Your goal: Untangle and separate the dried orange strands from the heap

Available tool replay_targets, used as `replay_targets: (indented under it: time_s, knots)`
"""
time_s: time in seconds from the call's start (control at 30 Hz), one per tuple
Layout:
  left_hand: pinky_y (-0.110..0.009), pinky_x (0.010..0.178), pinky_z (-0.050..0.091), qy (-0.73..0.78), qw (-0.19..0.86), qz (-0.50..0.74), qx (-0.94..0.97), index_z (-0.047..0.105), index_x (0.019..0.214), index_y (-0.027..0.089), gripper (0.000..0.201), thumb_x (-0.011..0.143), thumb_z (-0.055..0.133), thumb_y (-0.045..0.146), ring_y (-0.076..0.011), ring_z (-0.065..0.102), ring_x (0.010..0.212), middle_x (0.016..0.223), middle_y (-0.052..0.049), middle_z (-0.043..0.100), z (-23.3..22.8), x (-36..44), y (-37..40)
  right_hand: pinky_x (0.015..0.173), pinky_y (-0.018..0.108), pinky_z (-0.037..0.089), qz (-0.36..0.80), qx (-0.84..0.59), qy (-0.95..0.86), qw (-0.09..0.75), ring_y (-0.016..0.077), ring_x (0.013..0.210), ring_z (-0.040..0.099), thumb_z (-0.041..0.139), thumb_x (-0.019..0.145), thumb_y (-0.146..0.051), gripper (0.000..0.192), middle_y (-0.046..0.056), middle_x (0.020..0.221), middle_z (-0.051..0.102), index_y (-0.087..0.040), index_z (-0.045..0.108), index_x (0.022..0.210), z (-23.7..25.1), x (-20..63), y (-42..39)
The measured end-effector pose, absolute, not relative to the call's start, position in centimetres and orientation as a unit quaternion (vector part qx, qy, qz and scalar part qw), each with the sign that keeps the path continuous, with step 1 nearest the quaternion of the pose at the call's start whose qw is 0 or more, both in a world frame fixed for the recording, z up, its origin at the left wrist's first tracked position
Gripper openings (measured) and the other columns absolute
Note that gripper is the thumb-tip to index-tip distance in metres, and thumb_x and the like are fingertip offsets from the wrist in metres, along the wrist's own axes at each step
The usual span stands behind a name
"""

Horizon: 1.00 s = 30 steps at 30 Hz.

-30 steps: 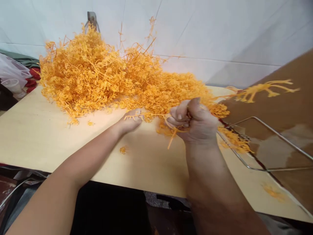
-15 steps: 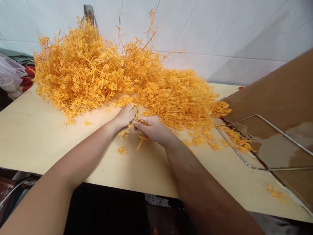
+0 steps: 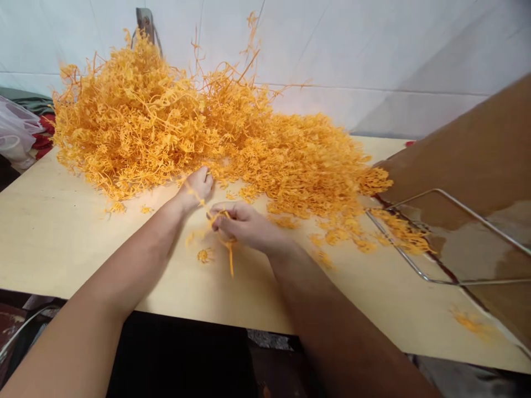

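Note:
A big heap of orange plastic sprigs (image 3: 186,121) covers the back of a pale wooden table (image 3: 62,232). My left hand (image 3: 196,188) is at the heap's front edge, fingers curled on a thin orange strand. My right hand (image 3: 243,224) lies just in front of it, closed around a small orange sprig (image 3: 227,243) whose stem hangs down toward the table. The two hands are a few centimetres apart. A loose orange bit (image 3: 203,255) lies on the table below them.
A brown cardboard box (image 3: 477,182) with a wire frame (image 3: 440,237) at its mouth stands at the right, orange pieces spilling at its edge. A plastic bag (image 3: 16,132) and red items sit at the far left. White tiled wall behind.
My right hand came down from a raised fist near the box to the table by my left hand. The long sprig seen by the box earlier is gone. My left hand shifted slightly left.

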State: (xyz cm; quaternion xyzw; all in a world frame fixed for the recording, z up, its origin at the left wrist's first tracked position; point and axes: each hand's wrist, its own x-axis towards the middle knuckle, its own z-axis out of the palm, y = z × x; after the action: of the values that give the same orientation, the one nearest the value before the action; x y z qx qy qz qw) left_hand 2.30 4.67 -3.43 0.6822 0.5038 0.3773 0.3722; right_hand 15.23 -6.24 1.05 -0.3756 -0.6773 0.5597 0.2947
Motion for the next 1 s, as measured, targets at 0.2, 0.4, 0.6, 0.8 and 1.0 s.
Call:
replay_targets:
  time_s: [0.2,0.4,0.6,0.8,1.0]
  knots:
    - [-0.023,0.065,0.035,0.467,0.343,0.396,0.712,0.052,0.097,0.017,0.029,0.072,0.058,0.031,-0.0110,0.046,0.067,0.077,0.000,0.052,-4.0,2.4,3.8,0.041,0.021,0.022,0.408,-0.545,-0.587,0.438,0.0050,0.040,0.028,0.052,0.074,-0.035,0.024,-0.007,0.042,0.034,-0.017,0.048,0.058,-1.3,17.6,-3.1]
    - [-0.026,0.077,0.038,0.463,0.193,0.365,0.785,0.062,0.076,0.015,0.018,0.080,0.047,0.025,-0.0136,0.049,0.079,0.079,-0.004,0.052,-3.0,2.1,3.8,0.055,0.024,0.031,0.275,-0.598,-0.598,0.458,0.0084,0.055,0.039,0.053,0.073,-0.030,0.016,-0.003,0.059,0.046,-0.016,0.050,0.066,-1.3,18.0,-2.8]
    - [-0.022,0.075,0.040,0.509,0.204,0.439,0.712,0.062,0.081,0.014,0.013,0.074,0.053,0.021,-0.0098,0.051,0.075,0.089,-0.003,0.057,-1.7,1.5,3.6,0.058,0.025,0.031,0.272,-0.600,-0.585,0.473,0.0097,0.059,0.040,0.051,0.076,-0.031,0.016,-0.001,0.065,0.046,-0.018,0.047,0.068,-1.5,18.4,-2.5]
    - [-0.022,0.073,0.040,0.401,0.404,0.419,0.707,0.058,0.092,0.012,0.027,0.082,0.043,0.033,-0.0104,0.053,0.079,0.090,-0.005,0.059,0.1,1.7,1.7,0.053,0.024,0.028,0.275,-0.593,-0.579,0.487,0.0086,0.056,0.037,0.052,0.077,-0.031,0.020,-0.002,0.060,0.041,-0.018,0.045,0.065,-1.3,18.2,-2.8]
    - [-0.021,0.055,0.031,0.428,0.380,0.337,0.748,0.045,0.063,0.015,0.022,0.080,0.049,0.028,-0.0065,0.039,0.053,0.056,0.004,0.042,-0.6,2.6,1.1,0.047,0.022,0.026,0.333,-0.564,-0.549,0.519,0.0057,0.047,0.033,0.058,0.074,-0.043,0.033,-0.006,0.050,0.035,-0.018,0.043,0.059,-1.0,18.0,-2.9]
